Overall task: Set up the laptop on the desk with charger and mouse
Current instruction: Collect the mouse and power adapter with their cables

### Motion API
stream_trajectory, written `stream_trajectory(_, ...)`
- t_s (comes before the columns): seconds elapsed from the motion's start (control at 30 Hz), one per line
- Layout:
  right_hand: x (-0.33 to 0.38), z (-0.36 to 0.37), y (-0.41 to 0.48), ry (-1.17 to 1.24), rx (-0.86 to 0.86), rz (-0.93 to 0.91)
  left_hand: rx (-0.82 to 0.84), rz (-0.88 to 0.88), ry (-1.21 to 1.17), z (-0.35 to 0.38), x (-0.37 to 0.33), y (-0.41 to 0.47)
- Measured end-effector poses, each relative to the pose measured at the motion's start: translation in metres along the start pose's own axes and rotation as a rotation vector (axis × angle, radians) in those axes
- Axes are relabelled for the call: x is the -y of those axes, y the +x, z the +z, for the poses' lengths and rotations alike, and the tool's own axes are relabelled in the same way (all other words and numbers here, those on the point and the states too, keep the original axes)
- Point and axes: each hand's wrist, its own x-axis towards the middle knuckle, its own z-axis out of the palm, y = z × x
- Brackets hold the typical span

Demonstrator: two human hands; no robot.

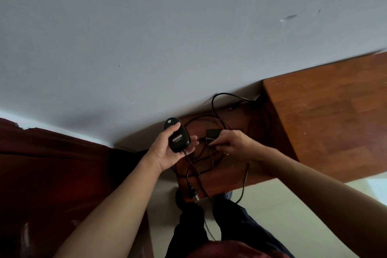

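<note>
My left hand (167, 151) grips a black wired mouse (178, 135), turned underside up so its label shows, above a low wooden shelf (240, 115). Its thin cable runs down from the hand. My right hand (232, 144) pinches a black cord just below the black charger brick (212, 134), which lies on the shelf among tangled black cables (215, 107). A plug (193, 195) dangles over the shelf's front edge. No laptop is in view.
A higher wooden desk top (326, 115) extends to the right of the shelf. A grey wall (167, 37) fills the upper frame. Dark red wooden furniture (52, 174) stands at the left. My legs (209, 226) stand on pale floor tiles (282, 216).
</note>
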Motion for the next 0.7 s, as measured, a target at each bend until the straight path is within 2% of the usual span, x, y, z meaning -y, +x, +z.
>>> stream_trajectory(0.1, -0.006, 0.023, -0.008, 0.061, -0.003, 0.006, -0.017, -0.033, -0.117, 0.003, 0.002, 0.009)
stream_trajectory(0.2, -0.018, 0.043, -0.014, 0.082, 0.017, 0.040, -0.094, 0.026, -0.210, 0.005, 0.000, 0.014)
stream_trajectory(0.33, -0.056, 0.056, -0.021, -0.092, 0.004, 0.241, -0.149, 0.068, -0.197, -0.004, -0.010, 0.017)
stream_trajectory(0.5, -0.118, 0.050, -0.020, -0.240, -0.039, 0.557, -0.217, 0.088, -0.032, -0.032, -0.017, 0.007)
stream_trajectory(0.57, -0.136, 0.042, -0.005, -0.289, -0.056, 0.629, -0.251, 0.065, 0.003, -0.042, -0.013, 0.001)
stream_trajectory(0.63, -0.145, 0.039, 0.015, -0.411, -0.039, 0.571, -0.293, 0.035, -0.009, -0.048, -0.005, -0.004)
stream_trajectory(0.7, -0.144, 0.046, 0.040, -0.609, -0.016, 0.366, -0.321, 0.005, -0.036, -0.051, 0.005, -0.007)
